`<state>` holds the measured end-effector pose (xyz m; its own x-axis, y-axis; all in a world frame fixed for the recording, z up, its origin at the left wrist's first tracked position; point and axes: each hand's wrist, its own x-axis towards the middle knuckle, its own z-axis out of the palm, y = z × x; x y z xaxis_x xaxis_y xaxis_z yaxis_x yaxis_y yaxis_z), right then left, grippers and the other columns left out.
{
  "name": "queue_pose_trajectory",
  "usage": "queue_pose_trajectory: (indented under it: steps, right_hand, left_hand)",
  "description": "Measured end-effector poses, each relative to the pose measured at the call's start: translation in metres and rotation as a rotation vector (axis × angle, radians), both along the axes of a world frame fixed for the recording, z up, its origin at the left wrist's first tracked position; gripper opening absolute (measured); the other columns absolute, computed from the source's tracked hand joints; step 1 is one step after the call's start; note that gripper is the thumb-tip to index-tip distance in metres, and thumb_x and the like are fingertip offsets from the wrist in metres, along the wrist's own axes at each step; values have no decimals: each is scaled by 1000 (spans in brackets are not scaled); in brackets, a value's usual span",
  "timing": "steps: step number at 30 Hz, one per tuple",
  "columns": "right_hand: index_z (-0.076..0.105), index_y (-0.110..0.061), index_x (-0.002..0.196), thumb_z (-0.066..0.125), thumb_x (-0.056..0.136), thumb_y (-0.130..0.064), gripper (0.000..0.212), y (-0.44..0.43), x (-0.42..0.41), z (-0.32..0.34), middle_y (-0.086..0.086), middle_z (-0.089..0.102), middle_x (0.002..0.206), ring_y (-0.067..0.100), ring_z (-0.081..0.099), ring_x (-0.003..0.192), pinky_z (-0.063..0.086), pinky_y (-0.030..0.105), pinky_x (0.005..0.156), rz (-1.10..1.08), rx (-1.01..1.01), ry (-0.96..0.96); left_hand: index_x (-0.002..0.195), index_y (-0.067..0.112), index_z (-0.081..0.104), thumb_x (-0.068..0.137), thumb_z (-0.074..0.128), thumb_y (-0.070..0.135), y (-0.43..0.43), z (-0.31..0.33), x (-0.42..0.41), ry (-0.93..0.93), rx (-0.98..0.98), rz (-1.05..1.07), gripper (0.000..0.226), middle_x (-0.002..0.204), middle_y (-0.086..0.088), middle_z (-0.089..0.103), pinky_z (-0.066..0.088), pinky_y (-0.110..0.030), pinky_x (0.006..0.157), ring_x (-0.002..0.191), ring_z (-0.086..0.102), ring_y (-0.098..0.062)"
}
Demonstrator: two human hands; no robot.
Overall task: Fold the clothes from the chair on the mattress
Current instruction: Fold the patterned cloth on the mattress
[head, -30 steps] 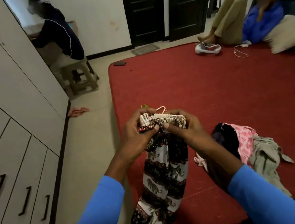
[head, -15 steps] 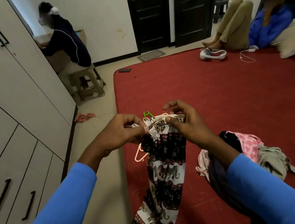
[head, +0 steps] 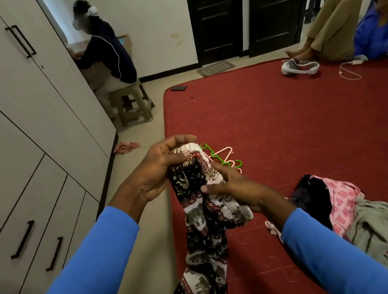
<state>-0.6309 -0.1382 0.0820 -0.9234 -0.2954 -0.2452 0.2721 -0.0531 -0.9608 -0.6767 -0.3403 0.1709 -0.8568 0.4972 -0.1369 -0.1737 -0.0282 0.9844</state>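
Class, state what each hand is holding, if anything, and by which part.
Both hold the patterned garment: the left hand grips its elastic waistband, and the right hand pinches the fabric lower down.

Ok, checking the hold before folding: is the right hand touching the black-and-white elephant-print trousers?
Touching. The head view shows the right hand pinching the black-and-white elephant-print trousers below their waistband, thumb pressed on the cloth.

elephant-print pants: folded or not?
Not folded. The elephant-print pants hang bunched and loose: the left hand grips the waistband, the right hand pinches the fabric lower down, and the rest dangles below.
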Motion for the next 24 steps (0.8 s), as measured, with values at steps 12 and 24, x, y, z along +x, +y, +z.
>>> queue_pose_trajectory:
  steps: [12, 24]
  right_hand:
    - [67, 2, 80, 80, 89, -22, 29, 91, -28, 3, 5, 65, 62, 12, 54, 50, 45, 22, 50, -1, 363, 78]
    - [61, -1, 132, 53, 95, 16, 42, -7, 34, -43, 15, 77, 106, 21, 70, 89, 60, 32, 81, -367, -246, -219]
  left_hand:
    - [109, -2, 74, 81, 80, 4, -79, 0, -43, -27, -448, 287, 30, 119, -22, 70, 62, -25, 66, 97, 74, -25]
    - [114, 30, 77, 90, 80, 23, 51, -127, 66, 353, -373, 503, 25, 103, 16, 77, 64, -34, 76, 89, 75, -8]
